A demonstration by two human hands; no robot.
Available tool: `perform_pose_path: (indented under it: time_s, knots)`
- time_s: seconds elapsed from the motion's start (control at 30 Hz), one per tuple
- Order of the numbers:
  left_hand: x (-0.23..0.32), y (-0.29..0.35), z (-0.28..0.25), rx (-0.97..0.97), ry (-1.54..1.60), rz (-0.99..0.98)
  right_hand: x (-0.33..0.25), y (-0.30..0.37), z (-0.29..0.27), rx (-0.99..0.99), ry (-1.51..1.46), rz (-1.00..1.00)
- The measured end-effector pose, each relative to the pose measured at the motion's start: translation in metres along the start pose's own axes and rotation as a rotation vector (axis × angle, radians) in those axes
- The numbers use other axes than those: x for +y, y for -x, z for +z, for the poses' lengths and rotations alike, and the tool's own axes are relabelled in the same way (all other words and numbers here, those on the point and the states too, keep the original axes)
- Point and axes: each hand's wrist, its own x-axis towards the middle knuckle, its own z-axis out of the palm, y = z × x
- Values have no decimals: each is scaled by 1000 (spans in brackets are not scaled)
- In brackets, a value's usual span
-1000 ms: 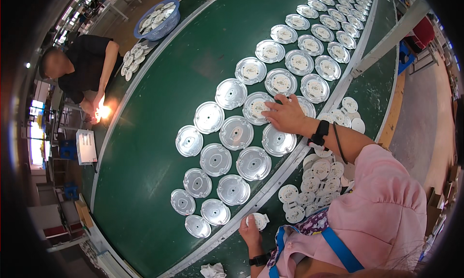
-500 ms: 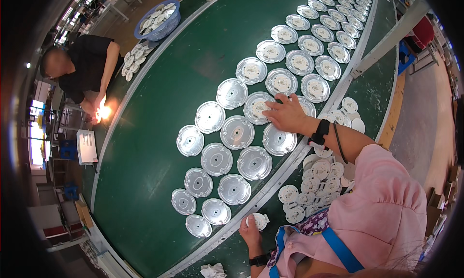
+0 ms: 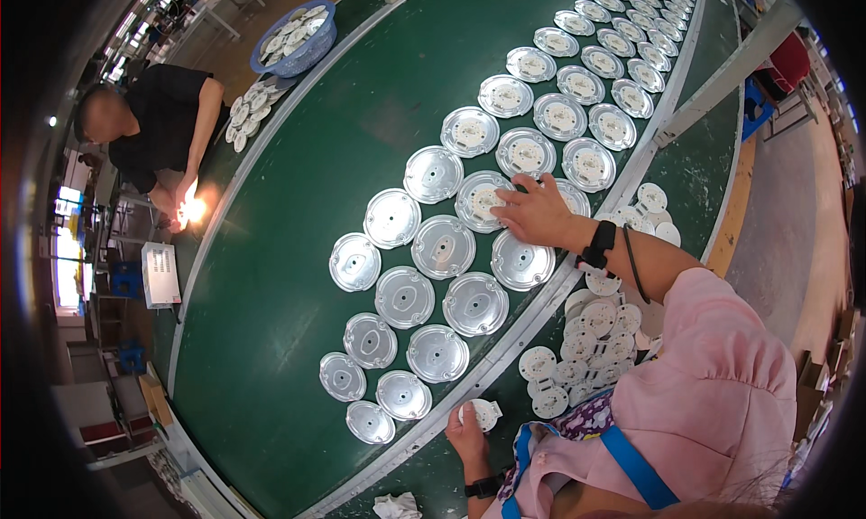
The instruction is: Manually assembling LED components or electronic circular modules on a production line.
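My left hand [image 3: 466, 436] is closed on a round white circuit board [image 3: 485, 415] near the belt's front rail. My right hand [image 3: 538, 214] reaches over the green belt, thumb and fingers curved and pressing on another round white circuit board [image 3: 484, 200]. That board lies inside a shiny round metal plate [image 3: 465, 217]. Toward me are several bare metal plates, such as the plate [image 3: 403, 297] with a small hole at its centre. Farther along the belt, plates like this plate [image 3: 559, 115] carry white boards. My right hand partly hides one plate beside it.
Loose white boards [image 3: 599, 319] pile up beside my right arm, beyond the metal rail [image 3: 505, 360]. A slanted post [image 3: 731, 75] rises at right. Across the belt, a person [image 3: 167, 127] works by a bright light, near a blue basket [image 3: 311, 61] of boards. A crumpled white cloth [image 3: 397, 506] lies at bottom.
Almost nothing differs. Both hands stay in place, the right one on the same plate and the left one with its board.
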Motion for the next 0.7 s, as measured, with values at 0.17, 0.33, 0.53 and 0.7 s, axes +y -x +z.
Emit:
perform_pose_path:
  time_s: [0.17, 0.33, 0.53, 0.7]
  knots:
    - [1, 0, 0, -12, 36, 5, 0, 0, 1, -5, 11, 7]
    - [4, 2, 0, -2, 20, -10, -1, 0, 2, -4, 12, 16]
    - [3, 1, -2, -8, -4, -1, 0, 0, 3, 7, 21, 33]
    - [-1, -1, -6, -6, -24, 19, 0, 0, 2, -6, 9, 28]
